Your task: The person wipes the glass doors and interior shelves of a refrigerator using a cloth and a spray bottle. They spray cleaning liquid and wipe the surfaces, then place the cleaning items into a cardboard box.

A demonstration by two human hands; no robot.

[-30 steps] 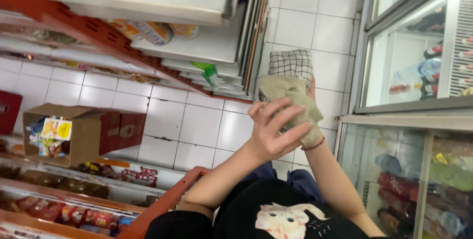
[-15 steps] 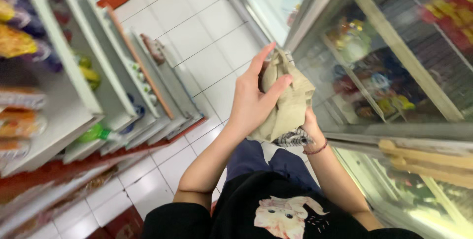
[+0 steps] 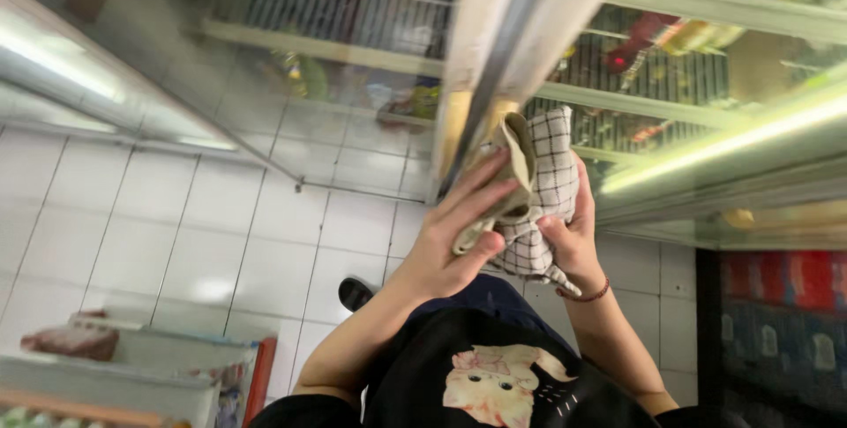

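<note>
Both my hands hold a bundle of cloth in front of my chest. My left hand point(image 3: 454, 238) grips a beige cloth point(image 3: 512, 172) with fingers spread over it. My right hand point(image 3: 572, 234) clutches a white checked cloth point(image 3: 545, 190) from the right side; a red band circles that wrist. The two cloths are pressed together, close to the metal frame point(image 3: 503, 48) between two glass fridge doors.
Glass-door coolers point(image 3: 353, 48) with wire shelves and packaged goods fill the top. White tiled floor point(image 3: 176, 216) lies to the left. A shelf edge with packets point(image 3: 106, 349) sits at lower left. A dark shoe point(image 3: 356, 293) shows below my left arm.
The view has swung from the shelf aisle toward the fridge doors. The checked cloth now shows on top beside the beige one, and both hands still grip the bundle.
</note>
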